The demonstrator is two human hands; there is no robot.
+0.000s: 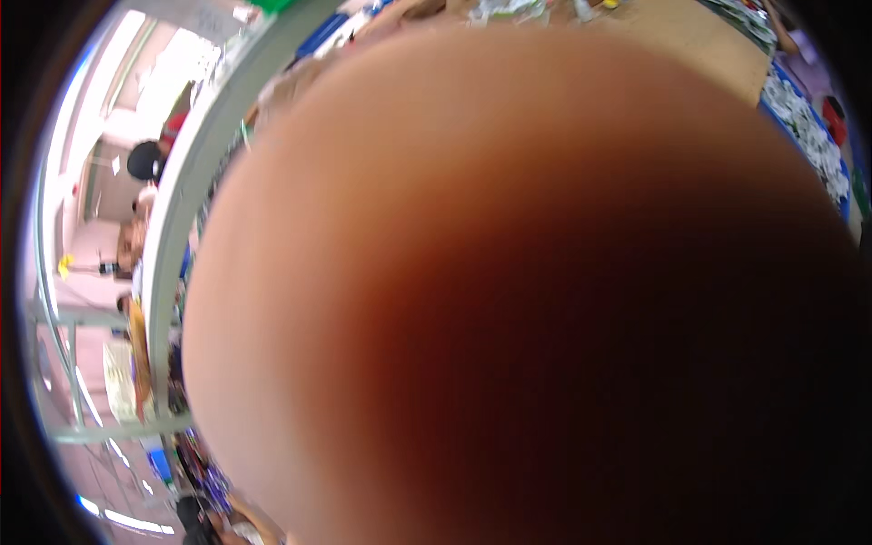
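A blurred, skin-coloured shape, most likely part of a hand, fills most of the head view right against the lens. Its upper and left rim is lit, while the middle and lower right fade to near black. I cannot make out separate fingers, nor tell whether it is my left hand or my right hand. Anything that either hand holds is hidden. Past its upper edge shows a strip of brown work surface with clear plastic-like scraps on it.
A blue container full of small whitish pieces stands at the upper right, near a person in a light purple top. A pale grey beam curves down the left. Beyond it people appear sideways, one with a dark head covering. Another person is lower left.
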